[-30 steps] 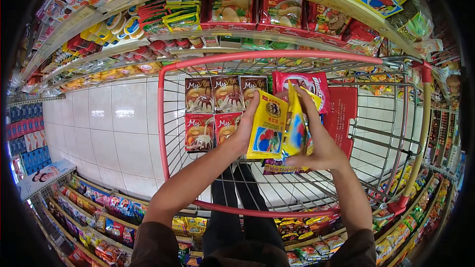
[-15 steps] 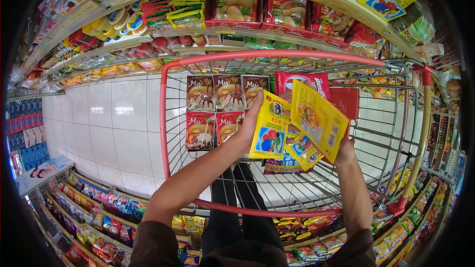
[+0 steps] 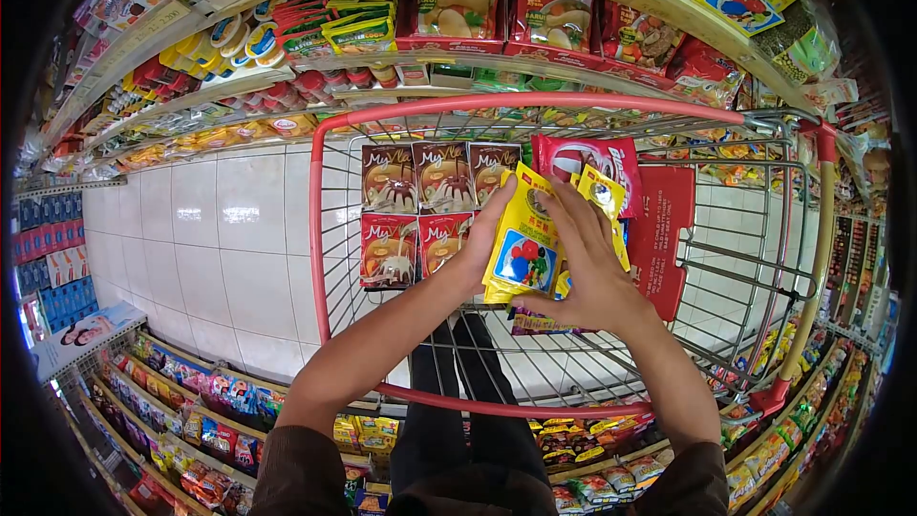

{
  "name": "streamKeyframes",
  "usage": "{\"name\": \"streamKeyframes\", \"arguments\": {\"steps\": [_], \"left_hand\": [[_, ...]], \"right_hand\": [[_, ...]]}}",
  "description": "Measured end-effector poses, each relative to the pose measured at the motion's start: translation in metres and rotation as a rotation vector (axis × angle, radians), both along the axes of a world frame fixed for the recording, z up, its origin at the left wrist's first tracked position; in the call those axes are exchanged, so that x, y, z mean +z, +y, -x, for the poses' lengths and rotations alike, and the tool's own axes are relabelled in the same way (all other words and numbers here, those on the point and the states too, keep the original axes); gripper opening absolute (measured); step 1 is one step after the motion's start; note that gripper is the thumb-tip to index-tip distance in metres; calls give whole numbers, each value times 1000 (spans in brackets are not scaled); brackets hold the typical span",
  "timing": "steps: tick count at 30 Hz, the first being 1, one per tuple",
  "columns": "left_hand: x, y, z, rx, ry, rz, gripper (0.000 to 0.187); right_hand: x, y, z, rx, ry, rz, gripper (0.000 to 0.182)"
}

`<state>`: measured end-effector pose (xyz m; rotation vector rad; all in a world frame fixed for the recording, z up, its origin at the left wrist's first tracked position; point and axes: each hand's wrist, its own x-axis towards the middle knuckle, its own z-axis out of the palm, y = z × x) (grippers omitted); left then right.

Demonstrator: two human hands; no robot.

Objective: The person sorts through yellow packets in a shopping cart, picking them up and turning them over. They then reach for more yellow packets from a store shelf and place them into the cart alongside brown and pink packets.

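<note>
My left hand point(image 3: 485, 239) grips a small stack of yellow jelly powder sachets point(image 3: 526, 263) by the left edge, picture side up. Over their right side lies my right hand point(image 3: 602, 272), fingers stretched out and thumb apart near the lower edge; it touches or nearly touches the stack. Another yellow sachet point(image 3: 602, 193) shows behind the right fingers, in the cart. Brown and red MyVla dessert packets point(image 3: 417, 241) lie in two rows to the left. A pink-red packet point(image 3: 585, 159) rests beyond my hands, and a purple packet point(image 3: 544, 322) is partly hidden below them.
The shopping cart's red rim point(image 3: 525, 105) surrounds my hands, with a red printed panel point(image 3: 659, 239) at right. Stocked shelves point(image 3: 458, 57) run close along the far side, and snack racks point(image 3: 181, 401) stand behind me. White floor tiles point(image 3: 191, 229) show at left.
The yellow sachet that was in my right hand, back side showing, is no longer held apart. My right hand has moved left and up onto the stack, its fingers now extended.
</note>
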<state>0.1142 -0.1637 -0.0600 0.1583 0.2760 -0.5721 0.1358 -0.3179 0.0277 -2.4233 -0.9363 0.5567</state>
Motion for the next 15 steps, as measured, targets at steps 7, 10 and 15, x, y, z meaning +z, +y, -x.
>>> {"name": "streamKeyframes", "arguments": {"steps": [7, 10, 15], "left_hand": [[-10, 7, -3, -6, 69, -20, 69], [-15, 5, -4, 37, 70, -28, 69], [-20, 0, 0, 116, 50, -100, 66]], "right_hand": [[0, 1, 0, 70, -210, -319, 50], [-2, 2, 3, 58, -421, -307, 39], [-4, 1, 2, 76, -527, -307, 33]]}}
